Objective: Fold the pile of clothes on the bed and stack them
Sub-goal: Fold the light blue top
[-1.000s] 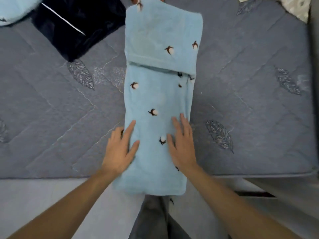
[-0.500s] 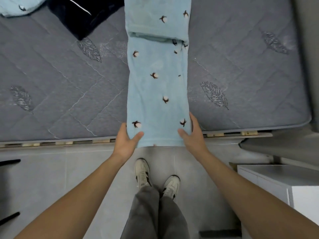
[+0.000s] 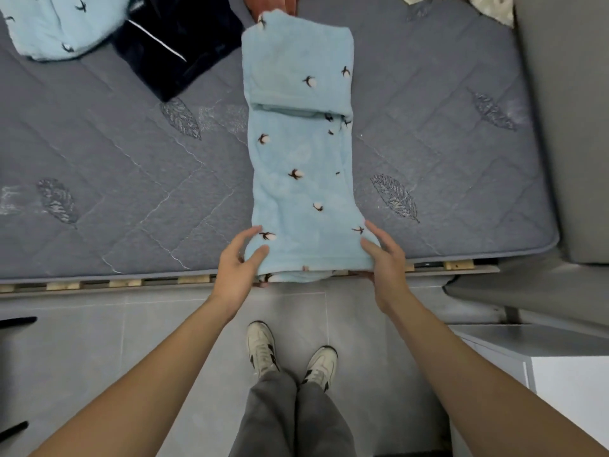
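Bed [image 3: 99,166] fills the top 2/3 of my view: grey quilted mattress with leaf embroidery, slatted frame edge showing along the near side. Grey tiled floor [image 3: 82,351] below it. Grey upholstered piece [image 3: 566,127] on the right, white cabinet [image 3: 566,384] at lower right.

Light blue garment [image 3: 300,153], cotton-flower print, lies as 1 long narrow strip running away from me across the middle of the mattress. Far end is folded back on itself into a thicker block; near end hangs just over the mattress edge, doubled under.

Top left: a 2nd light blue piece [image 3: 56,24] with the same print, bunched, and a dark navy garment [image 3: 178,44] just beside it, touching or overlapping at the corner, cannot tell which. Both well apart from the strip's near end. Patterned fabric [image 3: 461,4] at the top right edge, mostly cut off.

My left hand [image 3: 237,265] pinches the strip's near left corner, thumb on top, fingers curled under. My right hand [image 3: 385,258] grips the near right corner the same way, thumb over the cloth, fingers beneath. Both forearms bare.

My 2 feet in white sneakers [image 3: 263,347], grey trousers [image 3: 290,420], on the floor between my arms.
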A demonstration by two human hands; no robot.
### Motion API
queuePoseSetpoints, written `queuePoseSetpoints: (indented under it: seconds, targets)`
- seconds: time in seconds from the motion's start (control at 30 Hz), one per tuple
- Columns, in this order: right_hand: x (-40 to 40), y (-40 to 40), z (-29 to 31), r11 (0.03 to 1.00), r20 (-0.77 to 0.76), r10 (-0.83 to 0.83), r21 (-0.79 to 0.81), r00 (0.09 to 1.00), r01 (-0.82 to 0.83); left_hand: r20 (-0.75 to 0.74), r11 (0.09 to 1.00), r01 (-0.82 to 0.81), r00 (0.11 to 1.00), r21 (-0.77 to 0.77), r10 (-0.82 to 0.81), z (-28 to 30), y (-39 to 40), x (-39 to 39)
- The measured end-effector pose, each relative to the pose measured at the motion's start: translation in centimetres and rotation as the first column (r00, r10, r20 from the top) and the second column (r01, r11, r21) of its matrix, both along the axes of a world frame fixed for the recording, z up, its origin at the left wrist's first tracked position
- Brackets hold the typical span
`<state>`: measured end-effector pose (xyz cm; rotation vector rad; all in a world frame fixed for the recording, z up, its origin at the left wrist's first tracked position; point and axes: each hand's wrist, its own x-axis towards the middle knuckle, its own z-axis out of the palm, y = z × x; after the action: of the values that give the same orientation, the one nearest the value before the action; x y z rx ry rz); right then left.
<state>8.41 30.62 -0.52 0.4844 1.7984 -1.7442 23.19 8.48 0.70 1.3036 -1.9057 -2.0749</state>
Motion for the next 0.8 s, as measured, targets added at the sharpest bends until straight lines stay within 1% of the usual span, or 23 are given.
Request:
queuePoseSetpoints:
  seconds: [0.03,0.13,0.23,0.3,0.37,0.4,0.43,0.47,0.5,0.53,0.57,0.6,0.63,0.67,0.7,0.73,0.8]
  targets:
    - [-0.7,-0.6,0.8,1.0,-0.003,0.007,-0.007,1.0,-0.007,0.018,1.0,-0.02,1.0,0.018,0.02,0.9,-0.6,-0.9]
    - [-3.7,-2.7,3.2,0.999,0.048,0.023,-0.044,0.999,-0.021,0.07,0.976,-0.142,0.989,0.165,0.132,2.8,-2.5,-4.1]
    - [-7.8,-4.4,4.3,0.99,0.116,0.051,-0.138,0.992,-0.035,0.009,0.904,-0.272,0.958,0.331,0.285,3.1,-4.6,-7.5]
    - [-10.5,-5.7,4.2,0.98,0.127,0.061,-0.197,0.99,-0.035,-0.06,0.866,-0.273,0.943,0.42,0.326,2.6,-6.0,-9.9]
    - [-12.5,-7.4,3.4,0.978,0.113,0.059,-0.206,0.992,-0.035,-0.116,0.864,-0.248,0.937,0.439,0.328,1.3,-7.2,-12.1]
    - [-13.0,-8.4,2.9,0.985,0.083,0.054,-0.169,0.995,-0.04,-0.129,0.884,-0.221,0.946,0.411,0.297,0.6,-7.6,-13.0]
    - [-13.1,-9.5,2.4,0.993,0.01,0.066,-0.095,0.998,-0.065,-0.142,0.933,-0.165,0.965,0.32,0.219,0.0,-7.9,-13.6]
    - [-13.0,-10.3,1.7,0.991,-0.13,0.132,0.044,0.983,-0.127,-0.151,0.987,-0.05,0.986,0.153,0.073,-0.7,-8.0,-14.0]
    - [-12.6,-10.8,1.1,0.951,-0.31,0.271,0.234,0.911,-0.203,-0.141,0.989,0.126,0.981,-0.075,-0.136,-1.4,-8.1,-14.0]
    - [-12.0,-11.1,0.3,0.859,-0.463,0.468,0.437,0.753,-0.266,-0.085,0.886,0.317,0.927,-0.337,-0.364,-2.3,-8.2,-13.8]
    - [-11.5,-11.4,-0.6,0.739,-0.542,0.654,0.606,0.528,-0.294,0.011,0.682,0.456,0.836,-0.572,-0.549,-3.3,-8.3,-13.7]
    - [-11.2,-11.7,-1.6,0.631,-0.548,0.775,0.709,0.316,-0.317,0.127,0.452,0.53,0.738,-0.718,-0.663,-4.1,-8.3,-13.7]
    - [-10.9,-11.9,-2.5,0.536,-0.507,0.843,0.767,0.178,-0.352,0.236,0.277,0.576,0.658,-0.769,-0.715,-4.9,-8.3,-13.8]
    - [-10.7,-11.9,-3.3,0.447,-0.443,0.891,0.809,0.103,-0.382,0.329,0.176,0.621,0.608,-0.764,-0.723,-5.5,-8.1,-13.9]
    - [-10.9,-12.0,-4.3,0.358,-0.359,0.93,0.845,0.073,-0.396,0.405,0.123,0.668,0.576,-0.734,-0.711,-6.4,-8.3,-14.3]
    - [-11.4,-11.7,-5.1,0.269,-0.265,0.962,0.879,0.066,-0.393,0.473,0.09,0.712,0.549,-0.696,-0.689,-7.0,-8.6,-14.6]
    - [-13.0,-10.9,-6.6,0.113,-0.087,0.992,0.92,0.087,-0.375,0.577,0.049,0.774,0.511,-0.632,-0.637,-8.3,-9.7,-15.3]
